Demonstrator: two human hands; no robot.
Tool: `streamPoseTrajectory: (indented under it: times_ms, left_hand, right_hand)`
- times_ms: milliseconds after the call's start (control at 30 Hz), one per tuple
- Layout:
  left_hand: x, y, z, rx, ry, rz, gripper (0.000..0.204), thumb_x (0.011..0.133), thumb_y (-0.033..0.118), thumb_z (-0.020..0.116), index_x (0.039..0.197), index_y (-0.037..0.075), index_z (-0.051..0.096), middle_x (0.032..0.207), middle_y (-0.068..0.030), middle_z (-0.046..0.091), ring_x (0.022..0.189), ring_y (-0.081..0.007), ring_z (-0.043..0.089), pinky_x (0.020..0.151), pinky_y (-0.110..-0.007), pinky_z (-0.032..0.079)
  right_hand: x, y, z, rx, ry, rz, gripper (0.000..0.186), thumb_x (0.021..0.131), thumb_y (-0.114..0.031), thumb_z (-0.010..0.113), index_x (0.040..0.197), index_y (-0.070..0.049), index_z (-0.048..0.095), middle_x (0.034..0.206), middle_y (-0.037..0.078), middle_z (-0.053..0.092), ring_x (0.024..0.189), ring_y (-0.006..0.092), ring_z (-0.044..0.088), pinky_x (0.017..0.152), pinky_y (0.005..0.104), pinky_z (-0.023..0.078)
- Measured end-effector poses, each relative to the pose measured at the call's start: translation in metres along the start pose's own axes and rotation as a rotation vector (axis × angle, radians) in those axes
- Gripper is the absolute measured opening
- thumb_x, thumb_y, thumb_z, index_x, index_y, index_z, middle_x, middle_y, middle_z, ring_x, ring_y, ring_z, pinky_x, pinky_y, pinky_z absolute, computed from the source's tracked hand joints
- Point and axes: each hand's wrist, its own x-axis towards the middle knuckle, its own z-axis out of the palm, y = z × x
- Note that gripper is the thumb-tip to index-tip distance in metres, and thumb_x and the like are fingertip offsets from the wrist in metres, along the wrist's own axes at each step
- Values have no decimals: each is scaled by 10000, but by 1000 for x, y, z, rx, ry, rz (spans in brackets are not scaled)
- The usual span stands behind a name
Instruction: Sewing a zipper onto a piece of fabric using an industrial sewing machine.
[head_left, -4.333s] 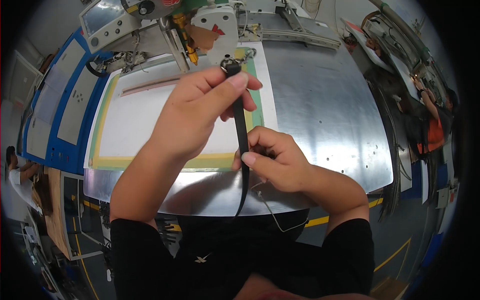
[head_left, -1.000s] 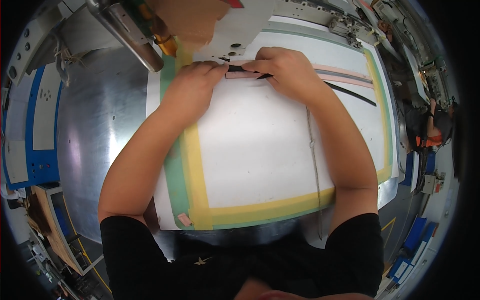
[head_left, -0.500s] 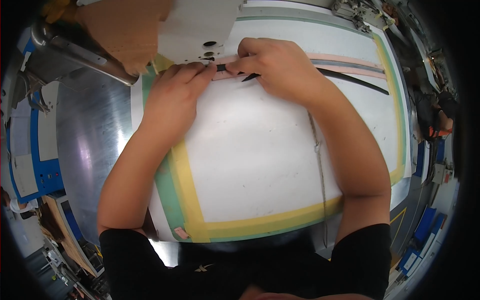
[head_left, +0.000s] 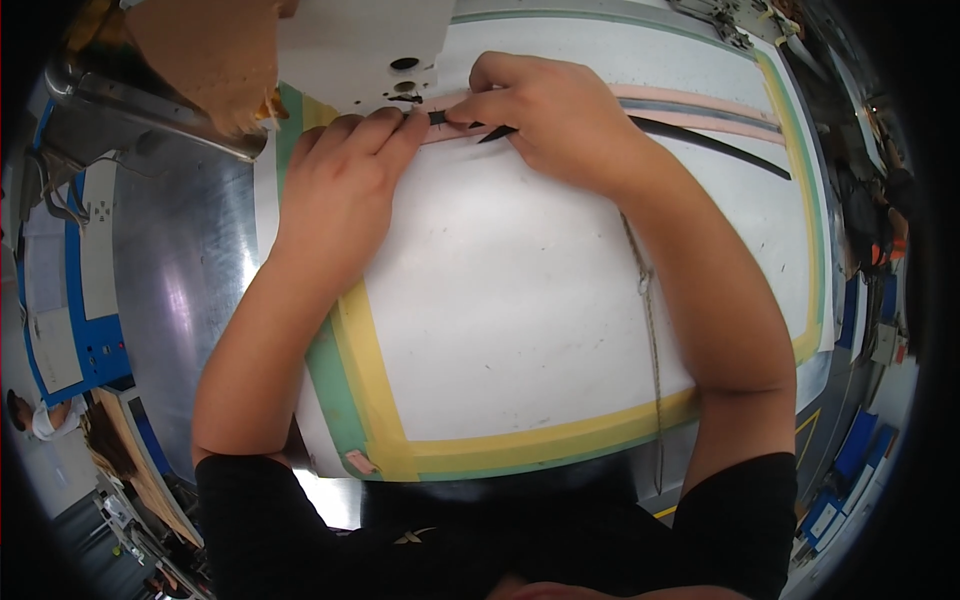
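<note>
Cord: a thin cord (head_left: 657, 380) trails from beneath the right forearm, down across the front edge; no hand is on it.
White board: here's the pale work surface (head_left: 480, 310), yellow tape (head_left: 550, 428) and green tape (head_left: 335, 400) along its border, smooth and marked with small dark specks.
Right hand: over to the right hand (head_left: 560, 125), thumb and fingers drawn together, apparently pinching the black strap (head_left: 437, 118).
Left hand: and the left hand (head_left: 345, 185), fingers bent, fingertips down at the strap's other side; whether they grip or merely press, I can't tell.
Strap, in place: a short stretch shows between the two sets of fingertips, lying along the pink guide (head_left: 690, 101). That bit looks lined up.
Strap, loose: a pointed black tip (head_left: 496, 133) pokes out below the right hand, and a long black tail (head_left: 715, 143) slants away on the board, outside the guide. One piece or two? The hand hides the answer.
Progress: positioning looks partway, in my judgement; the fingers are on, the grey channel (head_left: 700, 113) further right holds no black strip, and letting go is not yet done.
Machine: just beyond the fingertips, the white machine head (head_left: 360, 50), brown flap (head_left: 215, 60) alongside.
</note>
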Motion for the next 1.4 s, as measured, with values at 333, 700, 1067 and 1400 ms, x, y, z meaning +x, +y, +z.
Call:
streamPoseTrajectory:
  times_ms: [333, 700, 1067, 1400]
  left_hand:
    - [1, -1, -1, 59, 49, 25, 472, 840, 3, 610, 1291, 115, 695, 1222, -37, 700, 1056, -264, 665, 939, -424, 531]
    - [1, -3, 2, -118, 7, -20, 541, 831, -106, 555, 1313, 87, 708, 1227, -112, 683, 1149, -344, 623, 1024, -458, 493]
    - [2, -2, 2, -126, -5, -26, 578, 830, -99, 550, 1348, 105, 704, 1264, -114, 661, 1169, -359, 620, 1050, -475, 460]
    - [3, 1, 8, -124, -46, -21, 535, 892, 0, 588, 1408, 122, 655, 1339, -132, 632, 1228, -355, 589, 1065, -496, 450]
  right_hand:
    - [-1, 2, 0, 59, 33, 1, 390, 847, 41, 633, 1120, -175, 809, 1044, 26, 672, 962, 263, 686, 770, 399, 560]
    - [2, 0, -3, 26, -20, -3, 408, 824, 36, 662, 1099, -222, 818, 975, 41, 650, 914, 268, 682, 727, 409, 552]
    - [6, -5, -13, -94, -19, -42, 310, 804, -28, 686, 1022, -204, 819, 942, 26, 657, 932, 263, 677, 755, 393, 563]
    - [19, -13, -14, -70, -9, 445, 358, 828, -377, 831, 965, -54, 759, 998, 152, 713, 984, 368, 696, 821, 473, 560]
